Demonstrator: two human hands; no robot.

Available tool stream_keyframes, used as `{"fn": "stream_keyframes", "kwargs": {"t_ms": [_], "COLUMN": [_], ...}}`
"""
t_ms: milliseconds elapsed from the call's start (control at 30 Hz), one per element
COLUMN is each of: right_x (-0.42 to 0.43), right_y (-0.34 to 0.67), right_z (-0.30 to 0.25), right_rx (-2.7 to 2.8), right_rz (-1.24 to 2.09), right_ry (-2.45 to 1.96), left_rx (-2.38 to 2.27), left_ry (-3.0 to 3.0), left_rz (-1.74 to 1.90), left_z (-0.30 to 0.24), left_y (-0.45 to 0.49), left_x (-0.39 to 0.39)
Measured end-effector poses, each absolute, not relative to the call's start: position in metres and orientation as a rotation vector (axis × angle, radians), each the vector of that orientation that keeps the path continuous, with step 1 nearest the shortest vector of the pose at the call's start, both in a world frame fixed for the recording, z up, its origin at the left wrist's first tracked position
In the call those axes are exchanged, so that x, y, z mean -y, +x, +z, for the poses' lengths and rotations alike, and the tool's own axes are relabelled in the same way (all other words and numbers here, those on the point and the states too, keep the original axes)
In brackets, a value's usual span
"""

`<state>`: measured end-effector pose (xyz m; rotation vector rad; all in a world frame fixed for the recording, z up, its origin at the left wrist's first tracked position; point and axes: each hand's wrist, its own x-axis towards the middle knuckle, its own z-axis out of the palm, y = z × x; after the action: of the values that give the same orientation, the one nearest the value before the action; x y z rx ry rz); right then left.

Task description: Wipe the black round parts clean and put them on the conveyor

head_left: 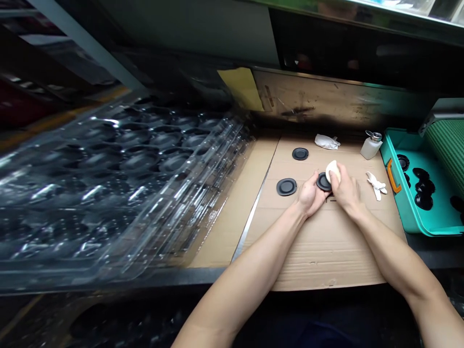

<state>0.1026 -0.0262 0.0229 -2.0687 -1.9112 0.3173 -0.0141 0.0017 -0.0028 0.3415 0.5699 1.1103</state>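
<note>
The black disc (324, 181) is clamped in the left grip (310, 194), over the cardboard (326, 251), and a white pad (332, 171) is pressed onto it from the right by the closed right grip (347, 189).

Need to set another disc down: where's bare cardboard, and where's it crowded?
Bare cardboard lies between the forearms, and between the leftmost black disc and the metal strip. It's crowded around the left hand and right hand and by the squeeze bottle and white cloth.
</note>
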Motion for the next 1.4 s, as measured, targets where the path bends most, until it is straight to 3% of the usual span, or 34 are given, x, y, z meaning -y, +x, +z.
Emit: {"fn": "stream_keyframes", "kwargs": {"t_ms": [400, 800, 967, 1200, 1400], "right_x": [0.005, 0.003, 0.004, 0.002, 0.002], "right_y": [0.146, 0.14, 0.141, 0.143, 0.143], "right_z": [0.01, 0.014, 0.014, 0.007, 0.0], "right_rx": [1.814, 1.92, 1.937, 1.918, 1.941], "right_rz": [0.212, 0.208, 0.215, 0.193, 0.213], "right_ry": [-2.088, -2.186, -2.152, -2.131, -2.11], "left_rx": [-0.841, -0.841, -0.865, -1.236, -1.517], "left_ry": [0.972, 0.754, 0.972, 1.203, 1.347], "left_rz": [1.328, 1.337, 1.384, 1.413, 1.133], "left_z": [0.013, 0.036, 0.029, 0.016, 0.013], "left_y": [-0.016, -0.013, -0.012, -0.055, -0.097], "left_x": [0.025, 0.049, 0.046, -0.036, -0.121]}}
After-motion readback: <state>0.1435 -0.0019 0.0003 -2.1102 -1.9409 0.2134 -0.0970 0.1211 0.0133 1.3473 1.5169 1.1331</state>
